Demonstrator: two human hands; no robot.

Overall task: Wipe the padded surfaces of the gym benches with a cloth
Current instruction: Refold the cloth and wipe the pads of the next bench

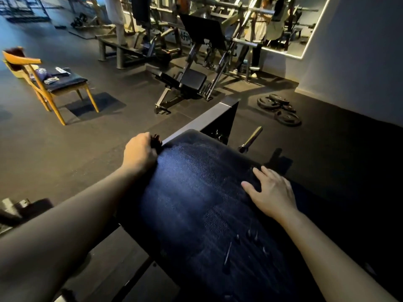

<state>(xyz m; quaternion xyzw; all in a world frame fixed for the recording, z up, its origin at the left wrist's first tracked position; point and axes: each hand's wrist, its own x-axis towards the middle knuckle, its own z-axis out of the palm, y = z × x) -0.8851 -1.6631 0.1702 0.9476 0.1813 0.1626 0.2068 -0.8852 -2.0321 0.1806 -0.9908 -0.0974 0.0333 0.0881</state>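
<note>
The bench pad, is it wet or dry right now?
Wet, at least partly: the bench pad shows shiny wipe streaks, and drops sit near its close end. The left hand grips a dark cloth.

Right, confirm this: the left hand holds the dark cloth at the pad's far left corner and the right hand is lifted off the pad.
One slip: the right hand is not lifted, it rests flat on the pad, as the head view shows. The left hand does hold the dark cloth at the pad's far left corner.
</note>
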